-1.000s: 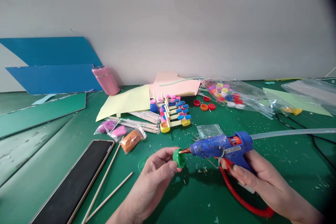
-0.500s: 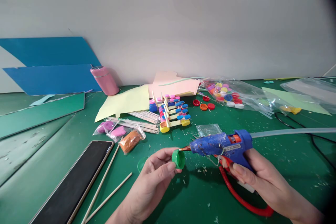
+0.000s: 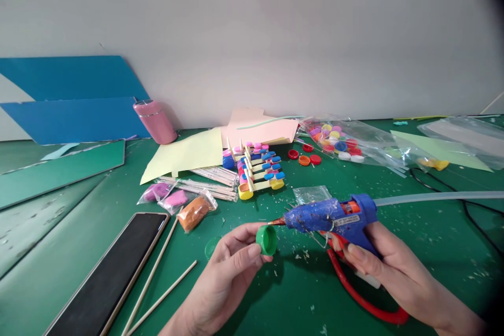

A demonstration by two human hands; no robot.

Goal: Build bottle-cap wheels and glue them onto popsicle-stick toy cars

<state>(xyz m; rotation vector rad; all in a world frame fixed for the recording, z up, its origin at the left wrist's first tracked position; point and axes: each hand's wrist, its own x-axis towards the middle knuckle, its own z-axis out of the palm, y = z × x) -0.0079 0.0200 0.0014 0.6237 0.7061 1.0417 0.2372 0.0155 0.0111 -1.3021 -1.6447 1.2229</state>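
Observation:
Between the thumb and fingers of my left hand [image 3: 232, 265] is a green bottle cap [image 3: 266, 240], its hollow side turned toward the right. My right hand [image 3: 397, 268] is wrapped around the handle of a blue glue gun [image 3: 331, 215], with fingers at its red trigger. The gun's nozzle points left, and its tip is at the upper rim of the cap. A long translucent glue stick [image 3: 437, 198] sticks out of the gun's back. Below the gun, a tool with a red curved handle [image 3: 366, 299] lies on the table, partly hidden by my right hand.
Wooden sticks [image 3: 157, 262] and a phone [image 3: 110, 278] lie at the left. Behind my hands are wrapped clay packs [image 3: 195, 212], an assembly of sticks and coloured caps [image 3: 260, 168], loose caps [image 3: 304, 160] and a bag of caps [image 3: 338, 142]. A black cord [image 3: 468, 215] runs at the right.
The green cap has tilted slightly and sits a touch lower against the nozzle tip. Both hands keep their hold; the whole view has shifted slightly.

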